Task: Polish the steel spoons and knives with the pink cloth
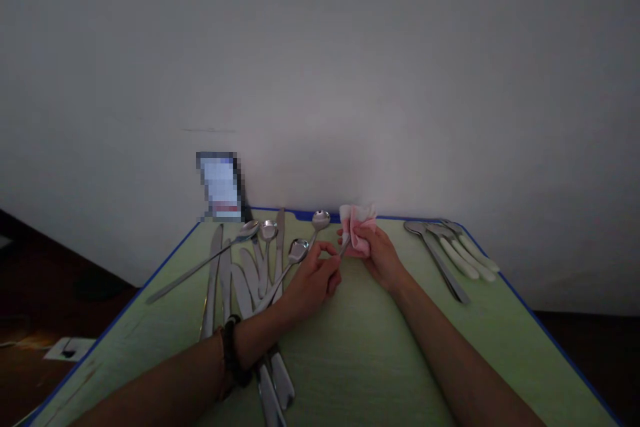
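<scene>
My left hand pinches the thin metal handle of a piece of cutlery. Its other end disappears into a folded pink and white cloth, so its kind is hidden. Around that cloth my right hand is closed, wrapping it over the cutlery. Just left of my left hand lie a square-headed spoon and a round spoon. Several knives lie partly under my left forearm, with a small spoon among them. A long-handled spoon slants across at the left.
On the right of the green table sit a dark-handled spoon and several white-handled pieces of cutlery. A blurred phone leans by the wall at the back left. The table has a blue edge.
</scene>
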`<state>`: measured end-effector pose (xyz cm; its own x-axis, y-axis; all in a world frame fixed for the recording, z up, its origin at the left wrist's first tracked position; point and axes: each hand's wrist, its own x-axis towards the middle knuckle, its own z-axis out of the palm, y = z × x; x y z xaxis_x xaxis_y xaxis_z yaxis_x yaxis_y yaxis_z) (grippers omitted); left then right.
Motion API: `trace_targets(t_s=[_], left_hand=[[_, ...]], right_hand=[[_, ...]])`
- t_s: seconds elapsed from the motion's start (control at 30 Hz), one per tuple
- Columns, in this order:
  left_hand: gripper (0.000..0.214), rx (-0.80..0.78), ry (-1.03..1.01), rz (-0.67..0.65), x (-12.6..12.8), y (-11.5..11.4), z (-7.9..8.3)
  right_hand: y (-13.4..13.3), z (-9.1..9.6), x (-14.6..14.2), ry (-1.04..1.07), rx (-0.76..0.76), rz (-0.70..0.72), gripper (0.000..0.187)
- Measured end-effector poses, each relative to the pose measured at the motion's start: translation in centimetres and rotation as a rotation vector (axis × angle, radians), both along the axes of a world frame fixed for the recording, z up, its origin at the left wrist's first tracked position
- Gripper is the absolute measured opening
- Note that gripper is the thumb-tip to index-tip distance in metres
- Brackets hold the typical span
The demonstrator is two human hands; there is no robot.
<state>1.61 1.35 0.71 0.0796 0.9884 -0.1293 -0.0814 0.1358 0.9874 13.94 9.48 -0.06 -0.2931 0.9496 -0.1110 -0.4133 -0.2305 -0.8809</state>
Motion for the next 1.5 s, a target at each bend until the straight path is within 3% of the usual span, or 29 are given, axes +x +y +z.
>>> trace_targets(t_s=[0.3,0.4,0.53,0.67,0.8,0.97,1.17,1.27,1.4,1.5], left_hand=[[0.012,0.094,0.007,-0.092,-0.2,0.2,-0.7],[0.008,0.138,0.169,-0.176,-0.3,-0.1,-0.3],[0.024,0.24,0.466,-0.283,-0.4,-0.5,0.0],[0.027,0.263,0.594,-0.267,-0.5,-0.4,-0.3],[0.031,0.234,0.567,-0.129,-0.4,0.3,-1.1],[0.031,0.238,0.506,-0.092,-0.4,0.8,-1.8],[0.03,0.245,0.566,-0.219,-0.1,0.2,-1.3],[0.032,0.263,0.639,-0.254,0.0,-0.2,-0.9],[0.042,0.197,0.569,-0.283,-0.1,-0.2,-0.6],[0.046,0.183,0.53,-0.284,-0.2,-0.1,-0.6]], right_hand=[[0.2,0.3,-0.1,0.046,-0.031,-0.039,0.017],[0.4,0.2,-0.1,0.116,-0.032,-0.076,0.022],[0.6,0.4,-0.1,0.185,-0.07,-0.178,0.025],[0.5,0.6,-0.3,0.151,-0.072,-0.205,0.028],[-0.4,0.5,-0.9,0.055,-0.042,-0.096,0.029],[-1.5,0.1,-1.9,-0.004,-0.019,0.003,0.028],[0.0,-0.2,-1.0,0.153,-0.057,-0.148,0.025],[1.2,-0.5,0.3,0.132,0.006,-0.229,0.023],[1.7,-0.3,1.9,0.112,0.131,-0.175,0.022],[1.5,0.1,2.6,0.127,0.121,-0.068,0.026]])
